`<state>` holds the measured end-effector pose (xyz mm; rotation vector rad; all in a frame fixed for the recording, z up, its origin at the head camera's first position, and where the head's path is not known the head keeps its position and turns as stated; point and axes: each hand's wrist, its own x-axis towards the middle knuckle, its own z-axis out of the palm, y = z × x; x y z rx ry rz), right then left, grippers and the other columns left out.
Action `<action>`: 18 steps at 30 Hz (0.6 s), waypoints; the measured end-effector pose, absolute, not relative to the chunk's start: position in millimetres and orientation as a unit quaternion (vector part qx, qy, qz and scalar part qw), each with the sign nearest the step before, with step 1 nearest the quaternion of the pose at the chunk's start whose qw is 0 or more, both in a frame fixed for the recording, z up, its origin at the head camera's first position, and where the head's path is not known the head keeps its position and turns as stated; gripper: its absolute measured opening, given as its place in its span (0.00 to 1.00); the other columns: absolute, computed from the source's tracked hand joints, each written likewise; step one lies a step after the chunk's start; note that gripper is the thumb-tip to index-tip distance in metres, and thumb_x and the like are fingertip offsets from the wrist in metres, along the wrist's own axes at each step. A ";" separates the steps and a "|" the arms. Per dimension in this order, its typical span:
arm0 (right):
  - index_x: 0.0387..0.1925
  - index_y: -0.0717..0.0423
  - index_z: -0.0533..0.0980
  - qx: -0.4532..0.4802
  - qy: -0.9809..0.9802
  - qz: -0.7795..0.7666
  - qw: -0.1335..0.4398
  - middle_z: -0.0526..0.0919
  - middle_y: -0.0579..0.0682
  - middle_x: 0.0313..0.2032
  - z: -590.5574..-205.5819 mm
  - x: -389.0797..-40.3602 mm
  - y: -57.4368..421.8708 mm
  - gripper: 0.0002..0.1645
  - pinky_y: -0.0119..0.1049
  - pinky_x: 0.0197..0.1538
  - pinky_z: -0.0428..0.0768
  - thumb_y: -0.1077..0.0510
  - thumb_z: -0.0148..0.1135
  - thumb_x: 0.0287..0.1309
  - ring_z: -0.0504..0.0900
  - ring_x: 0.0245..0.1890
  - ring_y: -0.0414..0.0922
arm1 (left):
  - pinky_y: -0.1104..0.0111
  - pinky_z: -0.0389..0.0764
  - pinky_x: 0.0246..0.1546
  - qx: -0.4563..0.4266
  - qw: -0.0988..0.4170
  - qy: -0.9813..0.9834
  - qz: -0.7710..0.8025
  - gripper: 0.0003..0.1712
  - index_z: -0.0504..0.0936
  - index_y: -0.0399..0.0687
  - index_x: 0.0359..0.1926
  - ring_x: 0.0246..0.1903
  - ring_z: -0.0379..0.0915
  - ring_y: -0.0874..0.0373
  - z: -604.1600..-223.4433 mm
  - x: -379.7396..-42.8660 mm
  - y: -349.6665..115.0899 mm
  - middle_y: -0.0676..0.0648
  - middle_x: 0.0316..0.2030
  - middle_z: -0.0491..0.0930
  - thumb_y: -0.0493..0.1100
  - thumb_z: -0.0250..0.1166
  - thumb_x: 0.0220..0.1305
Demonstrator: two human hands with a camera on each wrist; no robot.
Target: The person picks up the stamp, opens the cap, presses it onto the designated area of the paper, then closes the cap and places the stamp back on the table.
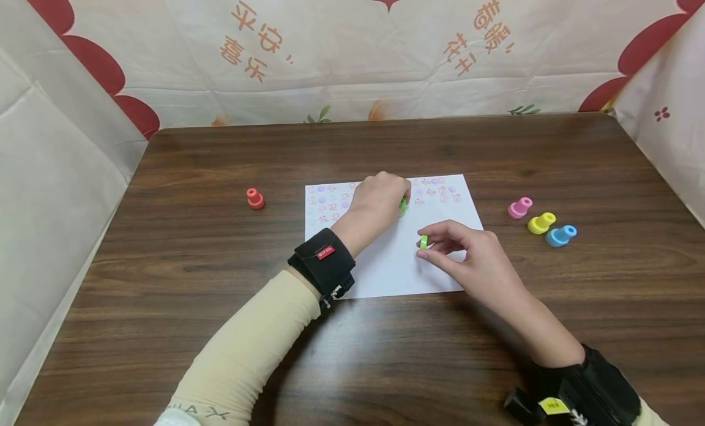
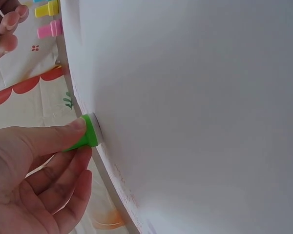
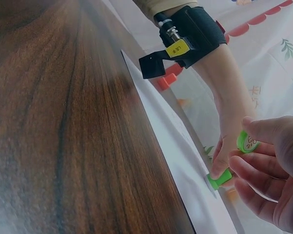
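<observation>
On a sheet of white paper [image 1: 396, 254], red and purple prints cover the far part. My left hand [image 1: 377, 199] pinches a green stamp [image 2: 89, 132] between thumb and fingers, its pale end right at the paper. Closer to the near right part of the sheet, my right hand [image 1: 473, 254] holds a small green cap [image 1: 423, 242] between thumb and fingertips, raised over the paper. A small printed figure shows on the round face of that cap [image 3: 247, 141] in the right wrist view.
Right of the paper stand a pink stamp [image 1: 519, 208], a yellow stamp [image 1: 541, 223] and a blue stamp [image 1: 562, 235]. A red stamp [image 1: 255, 199] stands to the left. Behind the brown wooden table [image 1: 193, 279] hangs a printed white cloth [image 1: 352, 52].
</observation>
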<state>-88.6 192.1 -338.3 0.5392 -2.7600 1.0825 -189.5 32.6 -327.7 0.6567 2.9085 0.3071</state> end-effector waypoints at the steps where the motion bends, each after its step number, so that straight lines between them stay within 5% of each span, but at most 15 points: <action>1: 0.42 0.55 0.82 0.179 -0.914 0.359 0.065 0.88 0.43 0.28 -338.5 -88.4 192.4 0.17 0.45 0.35 0.85 0.57 0.73 0.49 0.82 0.28 0.36 | 0.68 0.79 0.31 0.219 0.071 0.968 0.101 0.11 0.84 0.55 0.45 0.31 0.73 0.58 -327.6 -189.6 33.0 0.52 0.36 0.83 0.40 0.66 0.61; 18: 0.42 0.55 0.82 0.169 -0.914 0.363 0.062 0.87 0.42 0.28 -338.9 -83.0 195.3 0.17 0.44 0.35 0.85 0.58 0.74 0.47 0.82 0.28 0.36 | 0.68 0.79 0.32 0.230 0.059 0.969 0.068 0.12 0.84 0.56 0.46 0.31 0.73 0.58 -328.2 -188.4 36.6 0.52 0.38 0.84 0.38 0.63 0.62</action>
